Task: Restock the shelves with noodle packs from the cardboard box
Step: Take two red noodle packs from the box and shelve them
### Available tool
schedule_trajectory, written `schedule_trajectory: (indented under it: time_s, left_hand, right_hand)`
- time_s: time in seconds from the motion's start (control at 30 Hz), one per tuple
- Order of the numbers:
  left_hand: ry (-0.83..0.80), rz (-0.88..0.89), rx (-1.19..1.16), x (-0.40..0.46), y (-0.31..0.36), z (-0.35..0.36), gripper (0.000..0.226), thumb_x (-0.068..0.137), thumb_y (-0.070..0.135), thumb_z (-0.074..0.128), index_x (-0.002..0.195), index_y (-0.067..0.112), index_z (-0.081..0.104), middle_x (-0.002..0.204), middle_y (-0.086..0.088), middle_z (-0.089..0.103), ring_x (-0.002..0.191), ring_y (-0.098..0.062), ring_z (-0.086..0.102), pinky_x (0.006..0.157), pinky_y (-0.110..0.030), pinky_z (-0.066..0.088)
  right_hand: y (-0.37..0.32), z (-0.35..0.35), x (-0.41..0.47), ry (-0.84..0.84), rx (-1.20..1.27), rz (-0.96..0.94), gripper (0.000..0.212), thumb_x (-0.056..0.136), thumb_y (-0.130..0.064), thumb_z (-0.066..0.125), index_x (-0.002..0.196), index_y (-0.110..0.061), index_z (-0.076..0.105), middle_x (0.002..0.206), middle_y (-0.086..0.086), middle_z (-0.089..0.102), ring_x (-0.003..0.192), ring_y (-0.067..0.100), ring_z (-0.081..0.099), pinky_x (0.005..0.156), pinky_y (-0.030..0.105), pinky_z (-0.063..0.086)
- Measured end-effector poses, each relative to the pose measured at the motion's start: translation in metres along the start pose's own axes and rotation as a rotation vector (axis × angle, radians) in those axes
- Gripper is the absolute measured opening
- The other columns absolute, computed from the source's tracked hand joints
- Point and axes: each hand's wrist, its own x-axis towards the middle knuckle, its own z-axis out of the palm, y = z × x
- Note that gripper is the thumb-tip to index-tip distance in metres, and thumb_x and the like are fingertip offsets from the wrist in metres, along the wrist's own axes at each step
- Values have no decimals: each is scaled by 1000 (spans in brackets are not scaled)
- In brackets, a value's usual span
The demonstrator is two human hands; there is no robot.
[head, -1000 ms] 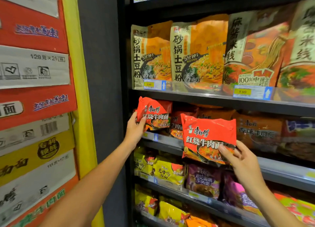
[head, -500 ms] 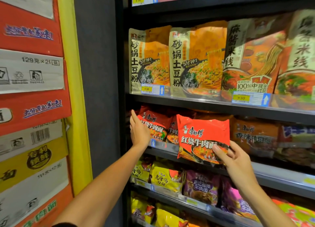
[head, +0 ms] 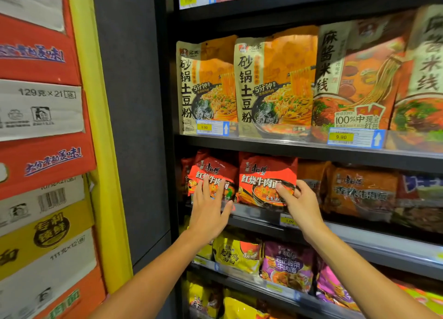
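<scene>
**Both hands at the red noodle packs on the middle shelf**

Reaching up from the bottom of the view: two bare forearms. Left hand (head: 209, 212) flat, fingers straight and spread, pressing the face of the left red noodle pack (head: 212, 175). Right hand (head: 300, 205) holding the right red noodle pack (head: 267, 177) by its lower right corner, thumb on the front, fingers curled round the pack's right edge.

Both packs upright, side by side at the left end of the middle shelf (head: 383, 234), bottoms just behind its front lip. More red packs partly hidden behind the left one. A yellow price tag (head: 288, 221) on the lip below the right hand.

To the right on that shelf: orange-brown packs (head: 362, 191), blurred. On the shelf below: yellow packs (head: 236, 252) and purple packs (head: 287, 263); further yellow ones lower still.

Higher and further back, on the upper shelf (head: 299, 147): tall orange pouches (head: 275, 83) standing in a row, two blue-edged price labels (head: 212, 127) reading 9.90 on its lip.

At far left, beside a yellow post (head: 96, 127) and a dark grey side panel (head: 134, 103): stacked cardboard boxes (head: 40, 107), red, white and yellow, printed sides facing out.
</scene>
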Motion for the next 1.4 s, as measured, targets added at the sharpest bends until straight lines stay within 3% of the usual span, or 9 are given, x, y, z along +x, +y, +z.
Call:
schedule_trajectory:
  time_s: [0.17, 0.53, 0.63, 0.73, 0.87, 1.0, 1.13, 1.27, 1.4]
  left_hand:
    - [-110, -128, 109, 7, -6, 0, 75, 100, 64, 15, 158, 24, -12, 163, -25, -13, 151, -43, -12, 121, -59, 1]
    - [-272, -309, 121, 29, -10, -12, 86, 97, 68, 12, 157, 12, -15, 159, -33, -15, 149, -50, 5, 122, -52, 12]
    - [-183, -279, 143, 28, -5, -12, 86, 100, 62, 18, 156, 3, -9, 160, -32, -14, 150, -45, -7, 124, -51, 9]
    - [-11, -48, 130, 18, -9, -8, 75, 103, 55, 23, 159, 14, -6, 164, -18, -15, 152, -37, -13, 124, -50, 8]
    - [-129, 84, 130, 11, -13, -6, 67, 102, 58, 14, 157, 31, -13, 165, -7, -18, 152, -31, -19, 124, -52, 8]
    - [-186, 35, 242, 19, -11, -8, 75, 99, 61, 7, 158, 17, -8, 163, -22, -14, 150, -38, -18, 124, -48, 2]
    - [-189, -7, 253, 24, -9, -6, 84, 94, 65, 0, 158, 11, -3, 162, -28, -7, 151, -42, -13, 125, -48, 5]
    - [-171, -28, 253, 28, -16, -1, 106, 77, 72, -25, 158, 9, 1, 162, -30, -1, 151, -43, -8, 124, -49, 6]
    - [-238, -63, 142, 27, -15, -10, 86, 93, 69, 3, 159, 14, -3, 163, -23, -12, 151, -37, -16, 125, -46, 3]
  right_hand:
    - [5, 21, 27, -18, -299, 28, 32, 92, -40, 67, 97, -10, 56, 99, 8, 70, 89, 21, 68, 77, 42, 57]
    - [-8, 42, 35, -113, -922, -105, 56, 85, -63, 63, 67, -16, 40, 68, 1, 50, 71, 28, 55, 56, 35, 38]
    - [-10, 47, 35, -126, -891, -90, 55, 84, -59, 68, 68, -14, 41, 68, 2, 49, 67, 24, 52, 50, 34, 33]
    - [-7, 35, 29, -105, -856, -61, 58, 77, -61, 74, 74, -13, 43, 73, 2, 51, 67, 20, 49, 50, 32, 34]
    - [-4, 16, 17, 45, -936, -276, 66, 75, -64, 73, 101, -14, 39, 94, -1, 44, 83, 20, 48, 61, 31, 41]
    - [1, 13, 9, -184, -1028, -606, 57, 90, -48, 64, 141, -36, 40, 132, -2, 35, 117, 18, 41, 73, 28, 53]
    - [12, 25, 14, -327, -1190, -567, 49, 101, -50, 41, 147, -33, 42, 154, 1, 21, 135, 29, 26, 100, 35, 48]
    - [10, 40, 21, -360, -1190, -541, 49, 103, -48, 38, 150, -32, 39, 156, 3, 16, 134, 32, 25, 107, 39, 41]
    - [6, 40, 20, -394, -1150, -484, 51, 102, -48, 42, 150, -32, 38, 158, 2, 13, 139, 32, 19, 106, 41, 44]
